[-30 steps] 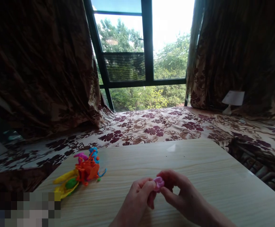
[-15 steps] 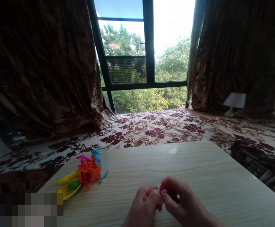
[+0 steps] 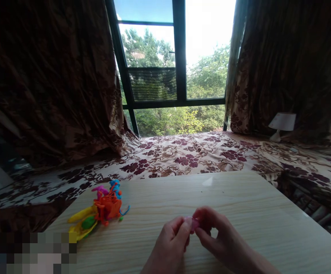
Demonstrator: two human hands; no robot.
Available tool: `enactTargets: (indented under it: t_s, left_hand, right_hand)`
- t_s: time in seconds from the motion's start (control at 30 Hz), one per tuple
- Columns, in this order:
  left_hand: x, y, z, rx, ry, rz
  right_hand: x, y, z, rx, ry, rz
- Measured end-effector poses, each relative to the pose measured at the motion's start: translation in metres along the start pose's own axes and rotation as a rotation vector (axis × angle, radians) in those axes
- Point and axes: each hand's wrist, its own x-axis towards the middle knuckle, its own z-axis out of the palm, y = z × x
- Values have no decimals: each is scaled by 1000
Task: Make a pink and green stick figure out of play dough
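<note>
Currently, head view: pink clay point(image 3: 195, 224) pinched above the table point(image 3: 256, 213) between my left hand point(image 3: 169, 239) and right hand point(image 3: 225, 236), both grips narrow. Risk: uneven fingertip pressure could flatten or tear it, my fingers partly hiding its shape. Orange clay point(image 3: 110, 207) well apart.

We see the pink lump point(image 3: 195, 224) only in part, since fingers of the left hand point(image 3: 173, 240) and right hand point(image 3: 219, 235) cover much of it. Left of the lump, pixel blocks mask a corner of the table point(image 3: 142, 213) and touch the yellow piece point(image 3: 82, 214). Below the lump, the bottom edge cuts off both forearms.
</note>
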Motion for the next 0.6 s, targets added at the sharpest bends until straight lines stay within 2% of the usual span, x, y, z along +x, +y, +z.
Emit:
enactTargets:
  t_s: [0.13,0.33,0.53,0.6]
  left_hand:
    - [-2,1,2,-56,-73,9]
    - [0,1,4,-220,-123,-53]
    - [-3,5,5,-69,-115,76]
    - [-3,0,6,-65,-93,49]
  right_hand:
    - [-1,-2,1,-60,-38,-44]
    - [-2,-10,-4,-103,-102,-3]
    - [-4,-9,-1,-250,-89,-115]
    - [-4,-6,1,-252,-77,-100]
